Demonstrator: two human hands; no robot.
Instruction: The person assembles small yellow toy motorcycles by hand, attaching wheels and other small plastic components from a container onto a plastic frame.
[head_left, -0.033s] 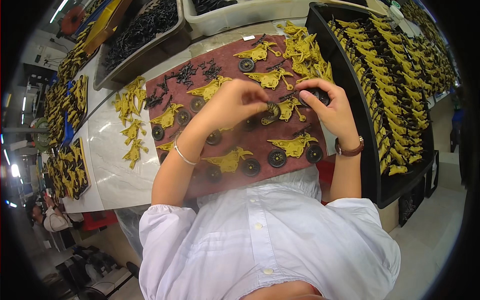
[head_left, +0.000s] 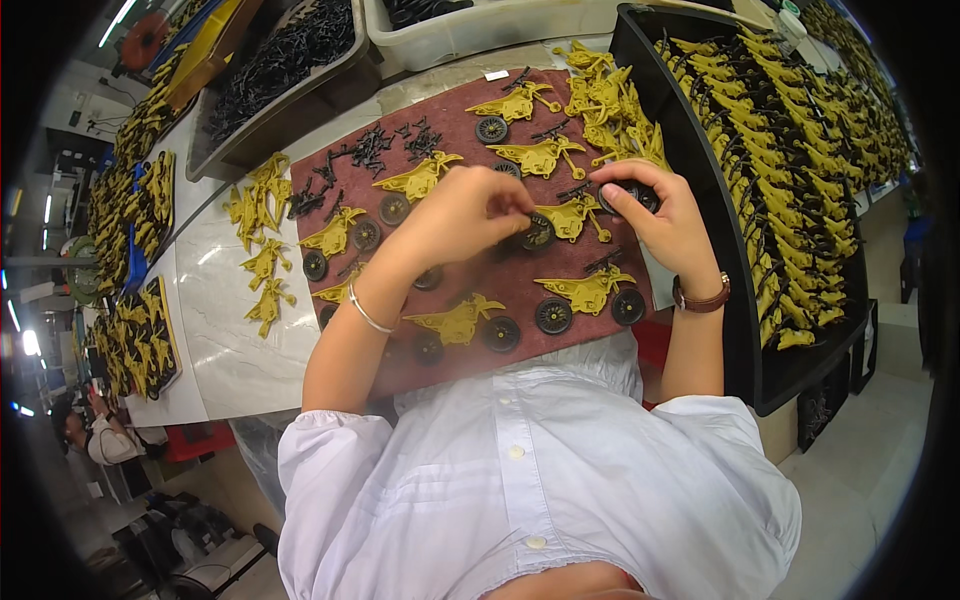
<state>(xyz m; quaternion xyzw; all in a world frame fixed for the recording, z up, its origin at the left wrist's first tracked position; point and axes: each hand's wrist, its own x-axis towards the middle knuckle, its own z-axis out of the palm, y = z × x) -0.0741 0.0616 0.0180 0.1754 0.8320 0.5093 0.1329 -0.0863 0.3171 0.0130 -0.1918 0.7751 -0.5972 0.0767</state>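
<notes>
Wheel [head_left: 538, 232] between both hands, mid-mat [head_left: 480, 285]

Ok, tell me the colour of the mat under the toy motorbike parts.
Dark maroon mat, clearest in the head view.

Count on maroon mat [head_left: 400, 370]: eight yellow motorcycle bodies [head_left: 585, 291] laid out singly, at least eleven black wheels [head_left: 552, 316] visible beside them, some hidden under the hands. Two hands at work. Loose yellow bodies on the white table [head_left: 262, 262]: about five. Black tray [head_left: 745, 330] of assembled bikes: one, too many to count.
</notes>
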